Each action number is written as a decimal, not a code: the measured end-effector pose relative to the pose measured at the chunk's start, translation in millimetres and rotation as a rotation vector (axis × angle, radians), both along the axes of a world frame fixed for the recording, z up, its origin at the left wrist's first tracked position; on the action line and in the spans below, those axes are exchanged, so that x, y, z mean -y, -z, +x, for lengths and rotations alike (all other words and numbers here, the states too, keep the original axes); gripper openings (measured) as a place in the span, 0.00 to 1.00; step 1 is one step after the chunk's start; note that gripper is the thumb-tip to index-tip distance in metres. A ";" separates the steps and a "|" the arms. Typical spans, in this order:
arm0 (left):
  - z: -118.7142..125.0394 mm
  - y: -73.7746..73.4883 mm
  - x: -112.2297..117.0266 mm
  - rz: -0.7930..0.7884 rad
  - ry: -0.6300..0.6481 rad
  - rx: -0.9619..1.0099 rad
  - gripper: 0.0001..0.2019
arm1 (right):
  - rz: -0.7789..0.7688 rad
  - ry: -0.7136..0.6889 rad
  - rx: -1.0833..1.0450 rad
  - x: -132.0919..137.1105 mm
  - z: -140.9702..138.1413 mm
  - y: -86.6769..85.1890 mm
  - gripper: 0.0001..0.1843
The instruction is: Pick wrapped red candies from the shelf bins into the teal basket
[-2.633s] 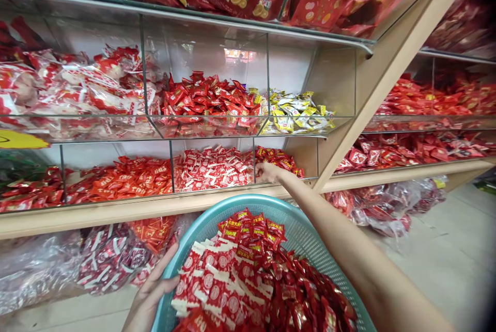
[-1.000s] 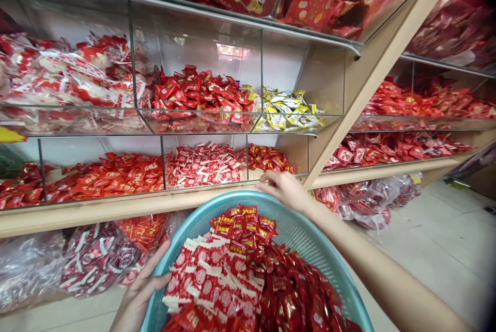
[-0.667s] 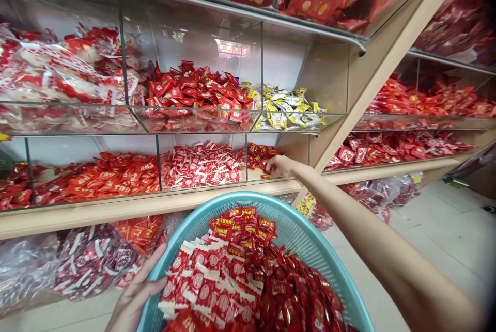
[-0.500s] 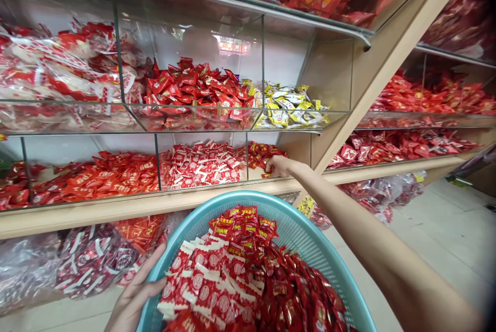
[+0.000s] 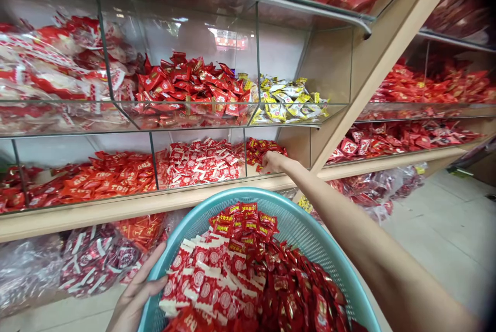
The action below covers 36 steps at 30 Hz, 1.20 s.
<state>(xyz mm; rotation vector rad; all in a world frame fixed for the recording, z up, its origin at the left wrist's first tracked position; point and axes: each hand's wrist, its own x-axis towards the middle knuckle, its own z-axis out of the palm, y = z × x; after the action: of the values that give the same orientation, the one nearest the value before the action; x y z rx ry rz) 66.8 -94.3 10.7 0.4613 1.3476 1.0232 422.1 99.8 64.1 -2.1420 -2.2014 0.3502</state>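
Note:
A teal plastic basket fills the lower middle, tilted toward me. My left hand grips its left rim, thumb over the edge. Inside lie red-and-white wrapped candies, dark red shiny ones and, at the far end, red candies with yellow lettering. My right hand reaches over the basket into the right-hand compartment of the low shelf. Its fingers curl downward beside a small pile of red candies; whatever sits between the fingertips is hidden.
Glass dividers part the shelf bins. Left of my right hand are red-and-white candies and orange-red packets. Yellow-and-white candies lie one shelf higher. A slanting wooden post stands on the right. Plastic bags sit below.
The view has shifted slightly. My right hand has moved a little left in the compartment, fingers still curled down. The left hand keeps its hold on the basket.

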 end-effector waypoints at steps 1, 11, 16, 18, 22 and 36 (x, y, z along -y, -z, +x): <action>-0.2 0.2 -0.1 -0.002 -0.003 -0.012 0.27 | 0.031 0.006 -0.026 2.8 1.8 -4.6 0.11; -2.5 5.5 -1.4 0.005 0.003 0.059 0.26 | 0.139 -0.254 -0.408 122.6 -17.4 -43.1 0.21; -1.4 4.9 1.6 -0.009 -0.004 0.103 0.29 | 0.092 -0.523 -0.051 143.8 -51.2 2.4 0.13; -0.2 3.6 3.3 -0.005 -0.002 0.117 0.31 | 0.086 -0.545 0.075 142.6 -61.5 14.1 0.11; 1.8 0.3 5.3 -0.013 -0.007 0.108 0.35 | 0.093 -0.574 0.229 138.6 -74.9 20.9 0.08; -6.3 9.0 -2.8 0.032 -0.012 -0.005 0.30 | 0.338 -0.527 0.077 136.0 -70.8 4.9 0.13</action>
<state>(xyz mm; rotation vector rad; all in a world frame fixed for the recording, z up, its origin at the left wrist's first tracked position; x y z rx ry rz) 60.5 -91.5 1.7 0.4809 1.3417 1.0558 351.3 -36.2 59.2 -1.4160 -2.6163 -0.0901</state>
